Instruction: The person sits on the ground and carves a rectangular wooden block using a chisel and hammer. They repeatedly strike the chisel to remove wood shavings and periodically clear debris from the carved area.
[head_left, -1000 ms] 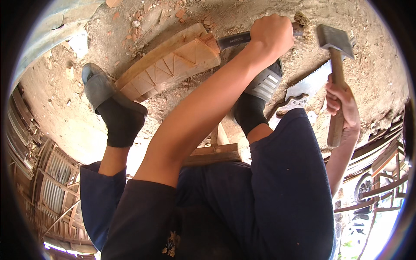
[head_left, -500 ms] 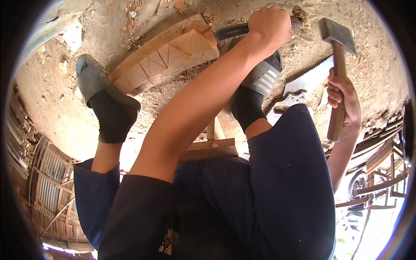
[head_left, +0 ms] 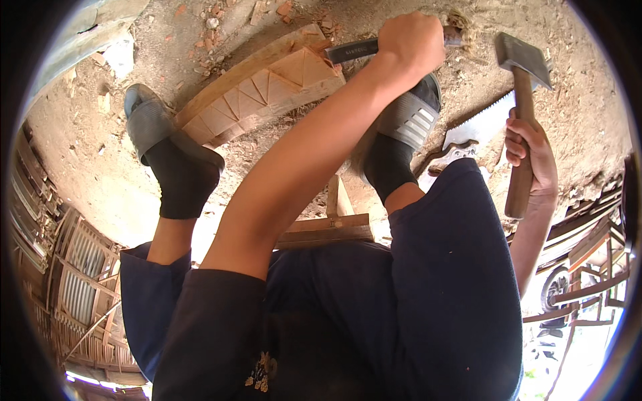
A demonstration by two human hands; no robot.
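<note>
My left hand [head_left: 411,45] is closed around the handle of a chisel [head_left: 353,51], stretched far forward over my right foot. The chisel's dark blade points left, its tip at the right end of a curved wooden block [head_left: 264,87]. A row of slanting cuts runs along the block's near face. On the right, my right hand [head_left: 532,147] grips a hammer [head_left: 523,63] by its wooden handle, the metal head up and level with the chisel's butt, a short gap apart. Frayed fibre or shavings show at the chisel's butt end.
A handsaw [head_left: 478,130] lies on the dirt ground right of my right sandal [head_left: 409,120]. My left sandal [head_left: 148,123] is beside the block's left end. A wooden stool-like piece [head_left: 328,230] is between my legs. Wood chips and brick bits litter the ground.
My view has shifted slightly, so the block and feet sit a little further right. The chisel remains at the block's end and the hammer is still raised beside it.
</note>
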